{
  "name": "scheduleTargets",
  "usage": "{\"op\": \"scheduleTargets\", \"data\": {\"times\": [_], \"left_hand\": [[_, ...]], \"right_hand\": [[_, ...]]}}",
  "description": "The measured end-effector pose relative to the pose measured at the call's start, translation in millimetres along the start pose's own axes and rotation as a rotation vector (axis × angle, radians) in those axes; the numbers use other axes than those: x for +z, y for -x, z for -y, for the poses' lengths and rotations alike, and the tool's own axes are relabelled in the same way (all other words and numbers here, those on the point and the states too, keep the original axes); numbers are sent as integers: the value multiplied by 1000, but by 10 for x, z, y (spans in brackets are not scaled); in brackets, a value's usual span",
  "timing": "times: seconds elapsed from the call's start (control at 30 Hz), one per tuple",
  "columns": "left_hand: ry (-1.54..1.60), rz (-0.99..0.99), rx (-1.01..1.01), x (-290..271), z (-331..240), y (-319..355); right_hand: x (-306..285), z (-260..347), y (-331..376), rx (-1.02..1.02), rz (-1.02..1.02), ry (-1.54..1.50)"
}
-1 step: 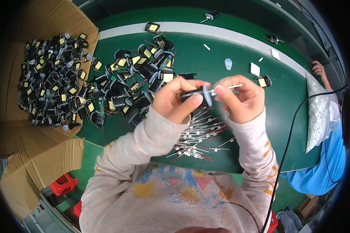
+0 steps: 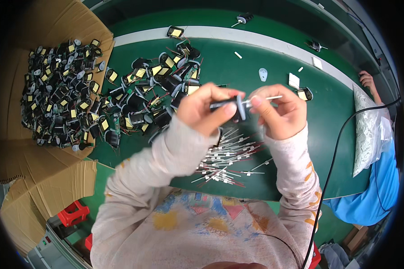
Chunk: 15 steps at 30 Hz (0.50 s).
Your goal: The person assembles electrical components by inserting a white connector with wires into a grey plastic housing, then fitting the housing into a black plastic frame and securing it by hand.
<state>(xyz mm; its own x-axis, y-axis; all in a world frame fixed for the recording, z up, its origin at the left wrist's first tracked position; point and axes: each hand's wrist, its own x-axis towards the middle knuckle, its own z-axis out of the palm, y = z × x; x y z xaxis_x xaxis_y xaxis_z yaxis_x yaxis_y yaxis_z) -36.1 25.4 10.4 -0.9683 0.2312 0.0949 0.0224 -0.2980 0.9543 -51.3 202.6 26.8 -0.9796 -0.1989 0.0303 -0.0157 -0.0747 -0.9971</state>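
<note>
My left hand (image 2: 207,107) is closed round a small black device with a grey oval end plate (image 2: 240,107), held above the table. Just to its right, my right hand (image 2: 280,112) pinches a thin white stick (image 2: 273,97). One end of the stick points at the grey plate; my fingertips hide whether the two are joined. Beneath my hands lies a pile of thin white sticks with red wires and small white tabs (image 2: 224,157). To the left is a heap of similar black devices with yellow pads (image 2: 141,96).
A cardboard box (image 2: 13,107) full of black devices stands at the left. A loose grey plate (image 2: 263,74) and another device (image 2: 305,93) lie beyond my right hand. At the right are a clear bag of white pieces (image 2: 366,130), a black cable (image 2: 334,157) and another person's hand (image 2: 368,81).
The black device has tilted a little in my left hand and shifted slightly right. Both hands keep their grip.
</note>
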Motion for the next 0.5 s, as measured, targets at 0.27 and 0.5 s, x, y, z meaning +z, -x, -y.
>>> {"op": "scheduleTargets", "data": {"times": [0.27, 0.5], "left_hand": [[-721, -186, -39, -669, 30, -1982], [-1718, -109, 383, -334, 103, -2097]], "right_hand": [[-819, -208, -8, -149, -356, 249], [-1027, -333, 590, 40, -405, 411]]}}
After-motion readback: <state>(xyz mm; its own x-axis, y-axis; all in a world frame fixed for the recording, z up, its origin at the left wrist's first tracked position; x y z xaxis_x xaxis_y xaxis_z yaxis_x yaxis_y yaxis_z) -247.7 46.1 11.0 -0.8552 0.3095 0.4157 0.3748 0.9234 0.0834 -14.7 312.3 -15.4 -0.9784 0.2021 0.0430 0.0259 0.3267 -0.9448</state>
